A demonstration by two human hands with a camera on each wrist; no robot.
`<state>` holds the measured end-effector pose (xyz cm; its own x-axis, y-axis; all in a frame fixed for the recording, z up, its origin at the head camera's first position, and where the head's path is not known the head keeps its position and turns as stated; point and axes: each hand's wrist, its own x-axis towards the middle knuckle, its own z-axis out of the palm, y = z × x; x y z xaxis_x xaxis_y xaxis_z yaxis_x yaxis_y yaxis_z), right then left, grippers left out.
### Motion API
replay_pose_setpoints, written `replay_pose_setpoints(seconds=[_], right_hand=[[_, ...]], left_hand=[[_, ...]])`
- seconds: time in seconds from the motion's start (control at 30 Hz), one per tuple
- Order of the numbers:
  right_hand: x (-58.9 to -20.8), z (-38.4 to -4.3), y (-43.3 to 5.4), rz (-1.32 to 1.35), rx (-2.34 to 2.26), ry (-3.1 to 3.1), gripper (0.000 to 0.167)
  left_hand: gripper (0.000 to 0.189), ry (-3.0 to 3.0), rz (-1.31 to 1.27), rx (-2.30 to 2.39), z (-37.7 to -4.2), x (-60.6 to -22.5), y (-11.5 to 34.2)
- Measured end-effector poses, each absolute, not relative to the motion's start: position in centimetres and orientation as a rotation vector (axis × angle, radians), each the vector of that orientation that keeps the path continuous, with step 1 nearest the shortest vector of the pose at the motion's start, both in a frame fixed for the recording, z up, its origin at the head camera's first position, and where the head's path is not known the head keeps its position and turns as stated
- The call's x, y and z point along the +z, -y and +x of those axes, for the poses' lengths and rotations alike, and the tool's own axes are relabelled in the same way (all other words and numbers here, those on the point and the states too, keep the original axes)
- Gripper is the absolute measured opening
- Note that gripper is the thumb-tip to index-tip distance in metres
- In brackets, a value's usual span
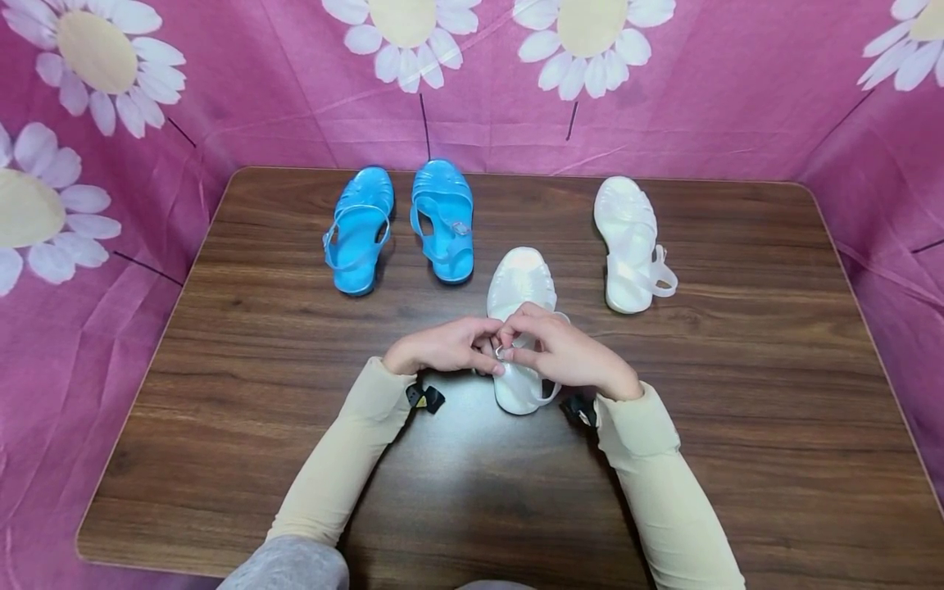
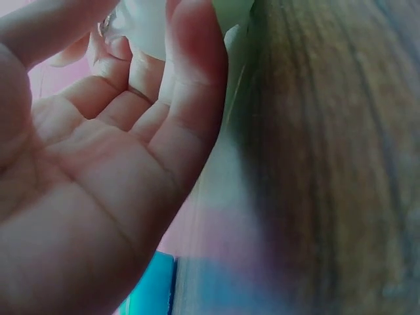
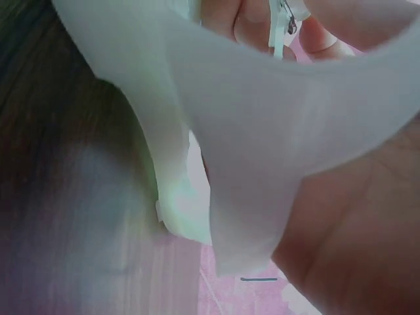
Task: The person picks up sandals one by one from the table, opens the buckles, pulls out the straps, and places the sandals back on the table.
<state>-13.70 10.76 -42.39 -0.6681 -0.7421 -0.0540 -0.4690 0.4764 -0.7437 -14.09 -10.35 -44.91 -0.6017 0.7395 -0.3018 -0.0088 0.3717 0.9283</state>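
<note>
A white jelly sandal (image 1: 521, 277) lies on the table in front of me, toe pointing away. Over its middle, both hands meet at a small metal buckle (image 1: 501, 352) on the ankle strap. My left hand (image 1: 451, 344) pinches the strap from the left side, its fingers curled in the left wrist view. From the right, my right hand (image 1: 566, 354) pinches the strap by the buckle between thumb and fingers. In the right wrist view a broad white strap (image 3: 249, 125) crosses close to the camera, with the metal pin (image 3: 291, 25) behind it. Fingers partly hide the buckle.
Two blue sandals (image 1: 359, 233) stand side by side at the back left of the wooden table (image 1: 295, 344). Another white sandal (image 1: 625, 217) lies at the back right, its strap hanging out sideways. Pink flowered cloth (image 1: 487, 123) rises behind the table.
</note>
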Motion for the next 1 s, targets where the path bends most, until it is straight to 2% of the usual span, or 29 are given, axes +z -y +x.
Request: replay_pose_setpoints(seconds=[0.3,0.73,1.0], right_hand=[[-42.39,-13.77,-10.94,-0.982,-1.028,-2.323,0.008],[-42.97,-13.86,-11.18,-0.995,-1.063,-2.334,0.002],[-42.46,-13.90,-11.37,-0.966,-1.142,-2.368,0.010]], left_hand=[[0.022,-1.927,0.624,1.268,-14.05,-44.75,10.33],[0.018,-1.931,0.640,1.280,-14.26,-45.04,10.78],[0.019,-2.031,0.680,1.305,-14.47,-44.85,10.89]])
